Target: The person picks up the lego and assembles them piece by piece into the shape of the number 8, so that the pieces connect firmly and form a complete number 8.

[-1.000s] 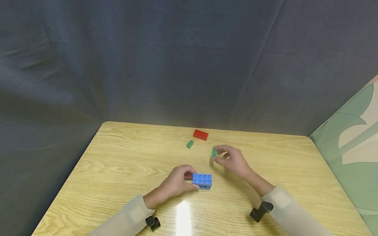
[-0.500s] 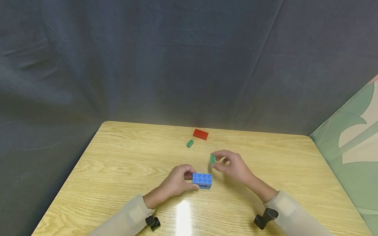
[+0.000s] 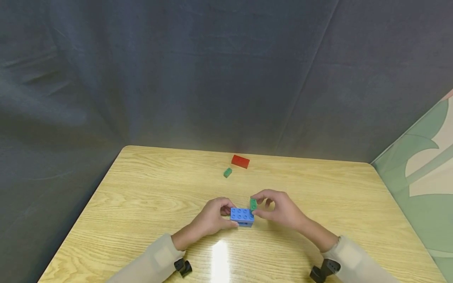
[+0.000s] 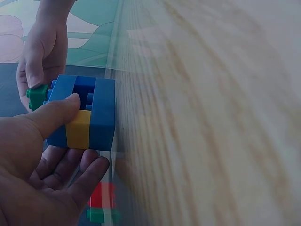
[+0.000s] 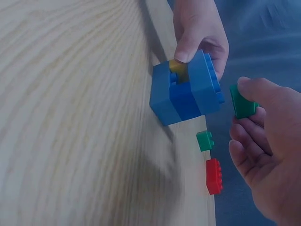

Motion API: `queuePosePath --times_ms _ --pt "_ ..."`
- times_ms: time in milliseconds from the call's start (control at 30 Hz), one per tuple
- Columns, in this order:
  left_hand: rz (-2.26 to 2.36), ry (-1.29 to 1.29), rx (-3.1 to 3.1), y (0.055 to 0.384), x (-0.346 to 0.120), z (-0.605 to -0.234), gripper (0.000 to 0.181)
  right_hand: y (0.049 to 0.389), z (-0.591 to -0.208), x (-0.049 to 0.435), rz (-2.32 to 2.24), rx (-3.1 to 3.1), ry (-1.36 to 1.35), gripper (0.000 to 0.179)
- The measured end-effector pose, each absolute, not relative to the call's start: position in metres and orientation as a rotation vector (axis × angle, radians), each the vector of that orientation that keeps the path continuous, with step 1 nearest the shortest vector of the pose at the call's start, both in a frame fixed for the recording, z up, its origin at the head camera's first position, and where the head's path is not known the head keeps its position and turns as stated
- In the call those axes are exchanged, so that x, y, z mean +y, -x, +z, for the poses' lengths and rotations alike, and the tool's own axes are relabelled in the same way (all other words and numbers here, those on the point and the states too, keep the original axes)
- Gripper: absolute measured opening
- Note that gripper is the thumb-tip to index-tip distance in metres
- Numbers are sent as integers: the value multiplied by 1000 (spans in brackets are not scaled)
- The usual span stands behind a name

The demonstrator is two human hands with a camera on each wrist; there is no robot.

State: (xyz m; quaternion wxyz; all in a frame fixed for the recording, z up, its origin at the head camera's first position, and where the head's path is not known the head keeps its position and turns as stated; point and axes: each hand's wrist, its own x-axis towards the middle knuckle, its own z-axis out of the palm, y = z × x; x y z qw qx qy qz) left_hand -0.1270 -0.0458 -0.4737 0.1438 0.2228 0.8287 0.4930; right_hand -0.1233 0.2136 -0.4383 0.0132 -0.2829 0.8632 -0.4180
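In the head view, my left hand (image 3: 212, 218) grips the left end of a stack of toy building bricks (image 3: 242, 214) on the table. Two long blue bricks form its top and bottom. Between them sit a yellow brick (image 4: 78, 129) at the held end and a darker blue brick (image 5: 186, 101) at the other, with a gap in the middle. My right hand (image 3: 279, 208) pinches a small green brick (image 5: 243, 103) between thumb and fingers. In the right wrist view, that brick hangs just over the studs at the stack's right end, a small space apart.
A second small green brick (image 3: 228, 172) and a red brick (image 3: 240, 161) lie near the far edge of the wooden table (image 3: 159, 177). Behind the table hangs a dark curtain (image 3: 212, 78). A patterned panel (image 3: 424, 177) stands at the right.
My right hand has brought the green brick nearer and leftward, from the table's middle to over the stack's right end. The left hand and the stack stay put.
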Motion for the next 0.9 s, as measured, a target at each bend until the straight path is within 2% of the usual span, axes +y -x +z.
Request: queuePosePath --times_ms 900 --pt "1450 -660 2377 126 -47 -474 31 114 -447 211 -1331 2599 951 33"
